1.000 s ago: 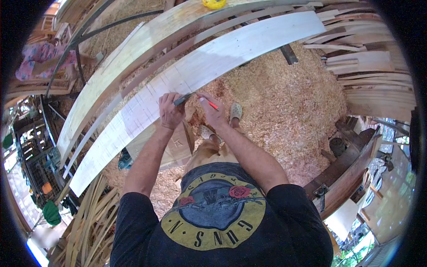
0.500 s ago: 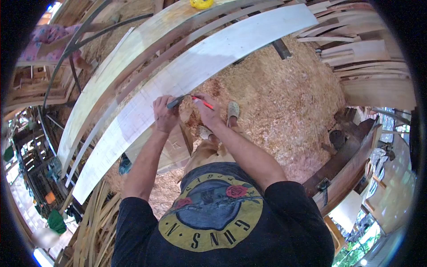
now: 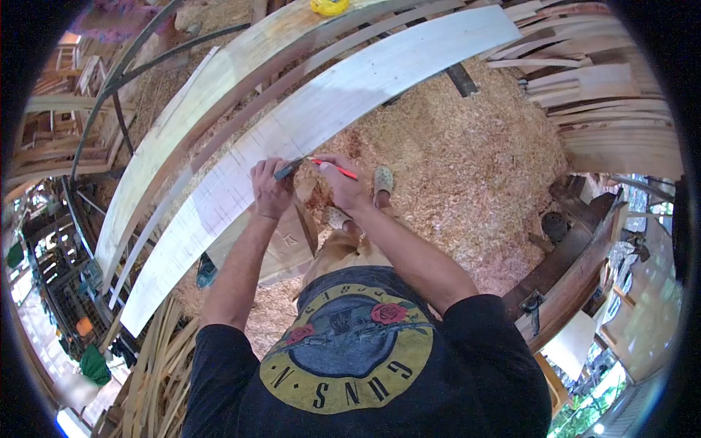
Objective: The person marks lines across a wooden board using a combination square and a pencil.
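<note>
A long, curved, pale board (image 3: 314, 120) runs diagonally in front of me, with several thin lines across its left half. My left hand (image 3: 272, 191) is at the board's near edge, its fingers closed around a dark grey-handled tool (image 3: 287, 170) whose exact kind I cannot make out. Just to the right, my right hand (image 3: 343, 188) grips a red pencil (image 3: 337, 170), its tip pointing left toward the tool's thin end. Whether the two tips touch is too small to tell.
Another curved board (image 3: 168, 139) lies beyond, with a yellow object (image 3: 330, 6) on it. Wood shavings (image 3: 467, 160) cover the floor. Stacked planks (image 3: 621, 142) stand at the right, thin strips (image 3: 150, 372) at the lower left. A wooden block (image 3: 274, 244) sits below my left arm.
The red pencil has tilted flatter in my right hand, and its back end has shifted slightly right. The person in patterned clothing at the upper left has moved up, mostly out of view.
</note>
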{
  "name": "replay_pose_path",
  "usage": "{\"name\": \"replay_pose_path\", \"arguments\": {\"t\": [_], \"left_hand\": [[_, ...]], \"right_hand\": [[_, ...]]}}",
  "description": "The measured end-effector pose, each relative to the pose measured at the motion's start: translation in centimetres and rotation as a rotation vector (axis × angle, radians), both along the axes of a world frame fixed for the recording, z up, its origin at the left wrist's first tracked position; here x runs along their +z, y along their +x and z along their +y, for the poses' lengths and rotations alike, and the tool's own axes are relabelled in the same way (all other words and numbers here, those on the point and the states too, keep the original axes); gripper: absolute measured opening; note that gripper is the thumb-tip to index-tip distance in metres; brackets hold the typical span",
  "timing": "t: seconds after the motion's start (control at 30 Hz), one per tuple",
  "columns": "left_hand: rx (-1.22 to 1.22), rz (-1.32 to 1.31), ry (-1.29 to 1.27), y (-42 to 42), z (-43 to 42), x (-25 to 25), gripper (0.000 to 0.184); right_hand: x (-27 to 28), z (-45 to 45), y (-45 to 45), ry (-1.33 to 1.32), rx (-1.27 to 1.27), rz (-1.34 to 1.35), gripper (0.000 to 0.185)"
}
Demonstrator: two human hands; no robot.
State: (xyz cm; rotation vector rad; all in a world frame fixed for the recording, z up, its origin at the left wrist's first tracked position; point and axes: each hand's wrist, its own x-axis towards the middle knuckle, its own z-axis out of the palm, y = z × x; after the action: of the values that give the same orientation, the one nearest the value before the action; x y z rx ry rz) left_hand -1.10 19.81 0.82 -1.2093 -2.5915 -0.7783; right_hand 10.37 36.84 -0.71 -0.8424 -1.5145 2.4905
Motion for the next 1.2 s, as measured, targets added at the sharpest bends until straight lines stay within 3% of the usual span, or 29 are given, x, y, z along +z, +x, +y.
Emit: {"name": "replay_pose_path", "arguments": {"t": [0.03, 0.13, 0.27, 0.33, 0.53, 0.63, 0.73, 0.97, 1.2], "left_hand": [[-0.004, 0.004, 0.003, 0.0, 0.0, 0.0, 0.017], [0.016, -0.034, 0.014, 0.0, -0.1, -0.2, 0.016], [0.002, -0.006, -0.016, 0.0, -0.3, -0.5, 0.016], [-0.009, 0.006, -0.025, -0.1, -0.3, -0.3, 0.016], [0.004, 0.015, -0.027, 0.0, -0.1, -0.2, 0.018], [0.000, 0.022, -0.027, 0.0, -0.2, -0.1, 0.020], [-0.013, 0.024, -0.022, 0.0, -0.2, 0.1, 0.019], [-0.004, 0.013, -0.031, 0.1, -0.4, -0.1, 0.020], [0.005, 0.001, -0.012, 0.0, -0.1, -0.1, 0.019]], "right_hand": [[0.6, 0.5, 0.3, -0.100, -0.002, 0.050, 0.029], [1.1, 1.4, 0.6, -0.041, -0.066, 0.042, 0.030], [-2.7, 0.4, 0.2, 0.112, -0.022, -0.002, 0.030], [-2.5, 0.2, -0.2, 0.254, 0.011, -0.103, 0.029], [-3.4, -0.3, -1.1, 0.346, 0.026, -0.094, 0.029], [-1.4, -0.3, -0.4, 0.287, 0.018, -0.061, 0.029], [0.6, 0.1, 0.3, 0.008, -0.056, 0.082, 0.029], [-2.9, 0.5, 0.1, 0.215, -0.010, -0.066, 0.028], [-1.7, 0.4, -1.1, 0.329, 0.073, -0.114, 0.029]]}}
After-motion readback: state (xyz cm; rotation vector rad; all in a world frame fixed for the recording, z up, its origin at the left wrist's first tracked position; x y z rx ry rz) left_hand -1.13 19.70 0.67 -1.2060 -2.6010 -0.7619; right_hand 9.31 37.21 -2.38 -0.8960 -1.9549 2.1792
